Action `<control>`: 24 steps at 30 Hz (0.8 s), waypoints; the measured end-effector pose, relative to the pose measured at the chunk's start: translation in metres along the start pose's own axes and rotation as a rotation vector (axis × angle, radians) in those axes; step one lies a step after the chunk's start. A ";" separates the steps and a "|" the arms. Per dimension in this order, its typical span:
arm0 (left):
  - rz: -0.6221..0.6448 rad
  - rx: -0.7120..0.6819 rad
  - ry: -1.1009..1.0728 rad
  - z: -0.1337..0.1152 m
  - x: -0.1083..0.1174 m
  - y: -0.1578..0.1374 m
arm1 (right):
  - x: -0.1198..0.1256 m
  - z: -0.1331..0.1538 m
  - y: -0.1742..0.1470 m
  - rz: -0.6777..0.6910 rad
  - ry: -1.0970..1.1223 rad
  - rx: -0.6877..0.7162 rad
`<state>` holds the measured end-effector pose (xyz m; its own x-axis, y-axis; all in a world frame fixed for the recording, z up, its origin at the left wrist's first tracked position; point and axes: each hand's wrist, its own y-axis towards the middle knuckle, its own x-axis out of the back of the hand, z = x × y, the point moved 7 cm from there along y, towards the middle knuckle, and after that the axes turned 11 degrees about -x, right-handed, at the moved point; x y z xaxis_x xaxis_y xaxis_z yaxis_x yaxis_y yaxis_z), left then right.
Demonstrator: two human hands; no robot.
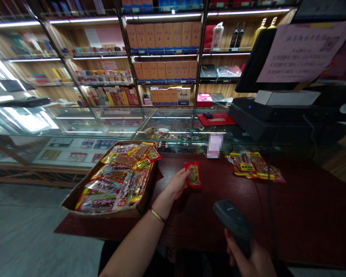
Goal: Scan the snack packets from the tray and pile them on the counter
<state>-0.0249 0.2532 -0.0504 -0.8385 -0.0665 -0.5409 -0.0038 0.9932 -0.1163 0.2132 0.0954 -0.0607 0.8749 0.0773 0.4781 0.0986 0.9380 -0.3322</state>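
My left hand point(177, 185) holds a small red snack packet point(193, 175) by its left edge, just above the dark red counter point(305, 215). My right hand point(249, 259), low at the frame's bottom, grips the handle of a black barcode scanner point(232, 219) whose head points up toward the packet. A cardboard box point(145, 198) full of several red and yellow snack packets sits to the left of my left hand. A small pile of similar packets point(253, 164) lies on the counter to the right.
A black register with a monitor point(279, 111) stands at the back right, its cable running down the counter. A glass display case point(103, 123) spans the middle. Shelves of boxed goods and bottles point(164, 50) fill the back wall. Tiled floor lies to the left.
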 end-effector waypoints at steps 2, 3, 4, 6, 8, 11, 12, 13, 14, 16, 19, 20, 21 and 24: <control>-0.017 0.011 0.011 0.000 0.002 0.000 | 0.000 0.001 0.003 -0.010 0.023 -0.005; -0.035 0.015 0.017 0.000 0.004 -0.001 | 0.000 0.003 0.004 -0.018 0.060 0.003; -0.054 0.017 0.025 0.000 0.007 -0.002 | 0.001 0.007 0.007 -0.028 0.127 0.018; -0.075 0.014 0.039 0.001 0.009 -0.004 | 0.006 0.013 0.013 -0.038 0.347 0.045; -0.061 0.008 0.064 0.003 0.005 -0.005 | 0.011 0.013 0.021 -0.031 0.624 0.029; 0.029 -0.003 0.123 0.007 -0.021 0.002 | 0.015 0.004 0.031 -0.015 0.906 -0.036; 0.071 -0.007 0.157 0.010 -0.036 0.007 | 0.016 0.000 0.033 -0.009 0.952 -0.047; 0.108 -0.014 0.200 0.013 -0.053 0.014 | 0.016 -0.003 0.034 -0.005 0.979 -0.047; 0.136 -0.023 0.246 0.017 -0.073 0.023 | 0.016 -0.006 0.035 -0.007 0.988 -0.040; 0.153 -0.047 0.330 0.026 -0.116 0.047 | 0.015 -0.011 0.036 -0.004 0.960 -0.032; 0.167 -0.066 0.413 0.042 -0.179 0.086 | 0.010 -0.018 0.036 0.006 0.933 -0.053; 0.180 -0.070 0.446 0.046 -0.197 0.097 | 0.009 -0.019 0.036 0.006 0.943 -0.066; 0.199 -0.076 0.485 0.049 -0.213 0.107 | 0.008 -0.020 0.036 -0.005 0.959 -0.072; 0.286 -0.114 0.617 0.046 -0.245 0.122 | 0.010 -0.016 0.034 -0.050 0.970 -0.066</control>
<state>0.2054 0.3863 0.0295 -0.9718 0.2325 0.0394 0.2347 0.9697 0.0674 0.2324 0.1229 -0.0801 0.8767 -0.3019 -0.3744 0.1470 0.9094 -0.3892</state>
